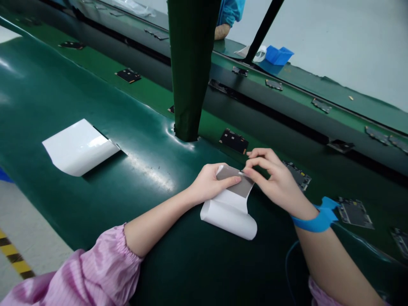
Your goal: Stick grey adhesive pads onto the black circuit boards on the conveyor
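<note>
My left hand (pixel 210 182) grips a curled sheet of white backing paper (pixel 228 219) with a grey patch (pixel 229 180) at its upper end. The left thumb presses on that grey patch, while the sheet's lower end rolls up. At the sheet's upper right corner, my right hand (pixel 270 178) is closed in a pinch of thumb and forefinger. A small dark sliver shows by those fingertips; what they hold is too small to make out. A blue wrist strap (pixel 315 219) circles my right wrist. Just beyond the hands lies a dark circuit board (pixel 234 141).
Another curled white sheet (pixel 79 146) lies on the green mat (pixel 143 140) to the left. A green-covered post (pixel 191 68) rises ahead. Several circuit boards (pixel 355 212) lie along the green strip. Across the line are a blue bin (pixel 276 55) and a person's blue sleeve (pixel 231 12).
</note>
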The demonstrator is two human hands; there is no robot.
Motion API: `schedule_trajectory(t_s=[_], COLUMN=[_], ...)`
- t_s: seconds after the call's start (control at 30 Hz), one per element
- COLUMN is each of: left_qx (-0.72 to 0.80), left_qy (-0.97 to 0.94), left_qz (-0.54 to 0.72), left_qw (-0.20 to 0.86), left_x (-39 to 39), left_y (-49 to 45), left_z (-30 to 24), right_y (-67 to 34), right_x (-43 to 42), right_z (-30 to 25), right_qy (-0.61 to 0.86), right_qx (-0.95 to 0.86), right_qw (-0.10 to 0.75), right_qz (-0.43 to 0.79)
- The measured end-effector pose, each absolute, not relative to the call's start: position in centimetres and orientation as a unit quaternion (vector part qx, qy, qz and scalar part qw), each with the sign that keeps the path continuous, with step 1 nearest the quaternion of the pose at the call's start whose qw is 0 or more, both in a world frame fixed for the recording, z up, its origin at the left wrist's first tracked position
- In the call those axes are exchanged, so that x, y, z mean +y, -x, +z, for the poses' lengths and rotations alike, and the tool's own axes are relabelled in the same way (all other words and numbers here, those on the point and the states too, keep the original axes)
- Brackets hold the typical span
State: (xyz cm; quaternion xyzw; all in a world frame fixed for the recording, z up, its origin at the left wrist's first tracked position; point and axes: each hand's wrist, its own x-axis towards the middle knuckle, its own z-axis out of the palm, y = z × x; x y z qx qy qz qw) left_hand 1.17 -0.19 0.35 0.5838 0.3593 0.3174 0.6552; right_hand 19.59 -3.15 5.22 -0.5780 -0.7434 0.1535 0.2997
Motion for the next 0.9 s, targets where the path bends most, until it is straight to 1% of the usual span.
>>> schedule_trajectory(t_s=[0.07,0.13,0.27,0.33,0.47,0.7,0.77,0.9], left_qx=[0.357,0.356,0.367,0.365,0.361,0.367,0.367,0.376], left_qy=[-0.589,-0.59,-0.588,-0.59,-0.592,-0.58,-0.581,-0.583], left_qz=[0.318,0.313,0.301,0.299,0.299,0.291,0.289,0.278], left_qw=[0.652,0.653,0.655,0.655,0.656,0.667,0.667,0.665], left_x=[-0.2,-0.1,-0.1,-0.1,-0.1,-0.2,-0.2,-0.2], left_y=[-1.2,-1.2,-1.1,-1.1,-1.1,-1.1,-1.1,-1.0], left_z=[0.3,0.4,0.5,0.6,0.8,0.9,1.0,1.2], right_y=[-21.0,-22.9,-26.3,-27.2,-28.1,-29.1,-29.4,-30.5], right_x=[-1.9,0.3,4.8,6.1,6.3,5.8,5.7,4.4], right_z=[4.8,3.9,1.1,0.1,-0.6,-0.6,-0.9,-1.1], right_qy=[0.597,0.631,0.666,0.664,0.669,0.683,0.687,0.707], right_qx=[-0.72,-0.691,-0.679,-0.683,-0.68,-0.676,-0.673,-0.632], right_qw=[0.326,0.328,0.265,0.25,0.242,0.2,0.208,0.267], right_qz=[0.14,0.127,0.159,0.171,0.177,0.192,0.177,0.171])
